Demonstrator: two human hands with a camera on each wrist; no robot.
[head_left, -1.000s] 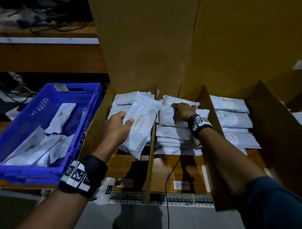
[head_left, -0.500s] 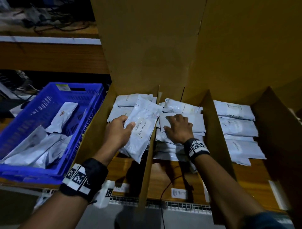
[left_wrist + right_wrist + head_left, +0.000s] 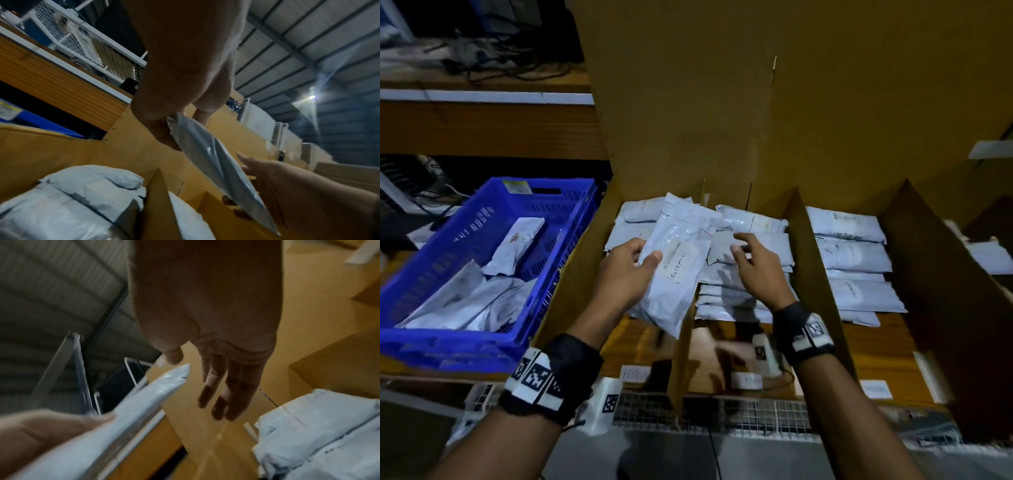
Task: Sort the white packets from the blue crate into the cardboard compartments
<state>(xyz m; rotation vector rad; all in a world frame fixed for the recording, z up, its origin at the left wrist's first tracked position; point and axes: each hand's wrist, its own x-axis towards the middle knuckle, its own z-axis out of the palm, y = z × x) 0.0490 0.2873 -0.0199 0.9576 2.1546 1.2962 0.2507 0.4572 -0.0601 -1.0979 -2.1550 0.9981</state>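
My left hand (image 3: 631,263) grips a white packet (image 3: 676,270) with handwriting on it, thumb on top, above the divider (image 3: 679,356) between the first and second cardboard compartments. In the left wrist view the same packet (image 3: 216,168) hangs slanted from the thumb and fingers. My right hand (image 3: 751,263) hovers over the second compartment's stack of packets (image 3: 739,291), fingers loosely spread and empty, just right of the held packet. The right wrist view shows those fingers (image 3: 224,391) straight beside the packet's tip (image 3: 172,378). The blue crate (image 3: 482,335) at left holds several packets (image 3: 465,301).
The first compartment holds packets (image 3: 633,219) at its back. A third compartment at right holds a row of packets (image 3: 856,260). A tall cardboard back wall (image 3: 756,102) rises behind. Paper labels and a wire grille (image 3: 722,414) line the near edge.
My right hand has lifted off the second compartment's stack and drawn back toward the held packet. The left hand keeps its grip on the packet, almost in place.
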